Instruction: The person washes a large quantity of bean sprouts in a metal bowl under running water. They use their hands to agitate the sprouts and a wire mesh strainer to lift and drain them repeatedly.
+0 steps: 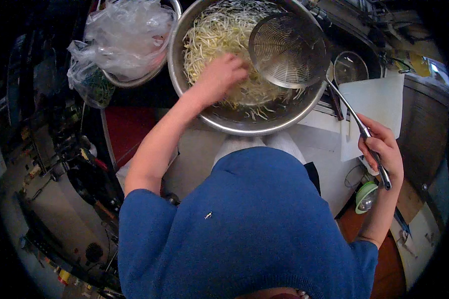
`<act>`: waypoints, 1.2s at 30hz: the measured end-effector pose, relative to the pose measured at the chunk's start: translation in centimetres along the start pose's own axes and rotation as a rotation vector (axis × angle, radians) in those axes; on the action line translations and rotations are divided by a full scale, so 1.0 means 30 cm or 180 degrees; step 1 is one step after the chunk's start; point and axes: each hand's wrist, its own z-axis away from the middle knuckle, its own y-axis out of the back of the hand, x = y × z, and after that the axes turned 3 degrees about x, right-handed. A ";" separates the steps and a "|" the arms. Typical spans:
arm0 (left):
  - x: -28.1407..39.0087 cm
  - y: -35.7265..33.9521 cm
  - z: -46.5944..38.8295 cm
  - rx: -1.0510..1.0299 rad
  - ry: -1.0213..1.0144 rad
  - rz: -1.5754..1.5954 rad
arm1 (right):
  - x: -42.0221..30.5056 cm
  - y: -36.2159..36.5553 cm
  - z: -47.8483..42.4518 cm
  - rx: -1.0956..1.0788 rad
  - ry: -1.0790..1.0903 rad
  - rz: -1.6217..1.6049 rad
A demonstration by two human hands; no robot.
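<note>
A wide stainless steel bowl (243,129) holds a mass of bean sprouts (205,45) in what looks like water. My left hand (226,74), somewhat blurred, is over the sprouts at the bowl's middle; its fingers are bent, and whether they grip any sprouts does not show. My right hand (383,149) is closed around the long metal handle of a round strainer skimmer (288,52). The skimmer's perforated head lies over the right part of the bowl, above the sprouts, and hides some of them.
Clear plastic bags (131,37) cover a second metal bowl (134,83) at upper left, with something green in one bag. Right of the large bowl are a white cutting board (374,108) and a round clear container (351,68). A green-rimmed item (366,198) sits lower right.
</note>
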 end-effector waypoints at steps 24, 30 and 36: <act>0.066 0.065 0.194 -0.0455 0.0275 0.0241 | -0.011 -0.087 -0.085 -0.0337 -0.0466 0.0933; 0.098 0.092 0.196 -0.0457 0.0371 0.0407 | -0.003 -0.081 -0.063 -0.0501 -0.0652 0.0628; 0.210 0.073 0.136 -0.0314 -0.0021 0.0906 | 0.009 -0.056 -0.054 -0.0328 -0.0636 0.0194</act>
